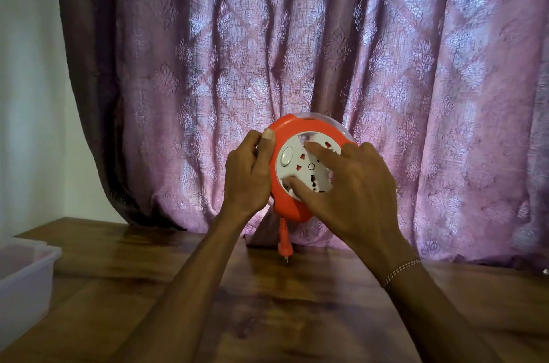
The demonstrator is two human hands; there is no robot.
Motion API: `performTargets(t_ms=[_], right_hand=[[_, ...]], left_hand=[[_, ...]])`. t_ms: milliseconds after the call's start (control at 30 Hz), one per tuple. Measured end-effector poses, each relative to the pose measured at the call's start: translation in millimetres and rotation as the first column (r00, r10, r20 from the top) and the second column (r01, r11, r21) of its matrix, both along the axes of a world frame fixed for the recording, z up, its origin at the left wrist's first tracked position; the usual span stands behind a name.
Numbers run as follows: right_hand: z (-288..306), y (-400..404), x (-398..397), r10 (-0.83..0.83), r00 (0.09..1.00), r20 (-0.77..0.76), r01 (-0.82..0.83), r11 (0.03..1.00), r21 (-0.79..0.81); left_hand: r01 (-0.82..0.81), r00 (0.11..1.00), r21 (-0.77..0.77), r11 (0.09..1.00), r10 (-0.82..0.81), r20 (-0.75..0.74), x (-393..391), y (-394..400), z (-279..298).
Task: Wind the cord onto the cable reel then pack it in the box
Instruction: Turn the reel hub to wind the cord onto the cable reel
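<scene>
A round orange cable reel [292, 208] with a white socket face [300, 163] is held upright in the air above the wooden table [267, 303]. My left hand [248, 175] grips its left rim, thumb on the front edge. My right hand [350, 187] lies on the white face, with the index finger and thumb pressed on it. A short end of orange cord with its plug [284, 246] hangs straight down from the reel's bottom, the pins just above the table.
A translucent plastic box [20, 279] stands on the table at the far left. A purple patterned curtain [326, 50] hangs close behind the reel. A pale wall lies to the left.
</scene>
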State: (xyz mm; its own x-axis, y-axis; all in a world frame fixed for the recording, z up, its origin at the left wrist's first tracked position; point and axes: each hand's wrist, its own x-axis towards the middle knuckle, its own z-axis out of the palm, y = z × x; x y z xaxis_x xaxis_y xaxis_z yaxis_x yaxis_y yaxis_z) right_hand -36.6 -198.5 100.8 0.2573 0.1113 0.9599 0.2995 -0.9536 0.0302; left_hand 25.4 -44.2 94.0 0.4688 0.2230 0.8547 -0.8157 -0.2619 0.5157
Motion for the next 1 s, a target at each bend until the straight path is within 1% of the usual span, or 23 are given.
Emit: performTargets(t_ms=[100,167,200,267,333,367,500,567,700,900,1000], right_hand=[[6.3,-8.8,3.6,0.124,0.991,0.056,-0.116,0.984,-0.134],[10.2,-15.6,3.9,0.23,0.973,0.012,-0.221,0.947,-0.233],[11.3,-17.1,3.0,0.252,0.967,-0.036,-0.252,0.928,-0.275],[12.3,-16.9,0.9,0.19,0.972,-0.14,-0.229,0.904,-0.362],[11.6,-14.8,0.8,0.091,0.976,-0.196,-0.168,0.893,-0.419],[10.9,-13.3,0.0,0.055,0.978,-0.201,-0.138,0.894,-0.426],[9.3,-11.3,-2.9,-0.073,0.988,-0.133,0.007,0.898,-0.441],[8.6,-11.3,-2.8,-0.103,0.989,-0.105,0.046,0.894,-0.445],[9.1,-10.9,-5.1,-0.101,0.988,-0.117,0.042,0.902,-0.43],[8.7,-8.4,-2.2,-0.077,0.977,-0.2,0.004,0.939,-0.343],[3.4,-5.9,-0.9,-0.096,0.973,-0.208,0.028,0.951,-0.307]], left_hand=[[0.007,1.0,-0.003,1.0,-0.007,0.001,0.3,2.6,1.5],[0.001,1.0,-0.007,1.0,-0.001,0.0,-0.4,3.7,2.2],[-0.003,1.0,-0.004,1.0,0.003,0.0,-0.9,3.9,2.7],[-0.002,1.0,0.004,1.0,0.002,0.006,-1.0,3.4,2.6],[-0.008,1.0,0.018,1.0,0.008,0.016,-1.1,3.1,2.2],[-0.018,1.0,0.028,0.999,0.018,0.02,-0.9,3.1,2.1],[-0.044,0.999,0.048,0.998,0.043,0.018,-1.8,2.3,1.6],[-0.049,0.999,0.051,0.997,0.048,0.022,-2.7,1.1,1.1],[-0.058,0.998,0.05,0.997,0.057,0.028,-1.0,0.7,0.0],[-0.057,0.997,0.052,0.997,0.054,0.05,-1.0,-0.3,0.6],[-0.053,0.997,0.055,0.997,0.05,0.053,-0.2,0.5,0.1]])
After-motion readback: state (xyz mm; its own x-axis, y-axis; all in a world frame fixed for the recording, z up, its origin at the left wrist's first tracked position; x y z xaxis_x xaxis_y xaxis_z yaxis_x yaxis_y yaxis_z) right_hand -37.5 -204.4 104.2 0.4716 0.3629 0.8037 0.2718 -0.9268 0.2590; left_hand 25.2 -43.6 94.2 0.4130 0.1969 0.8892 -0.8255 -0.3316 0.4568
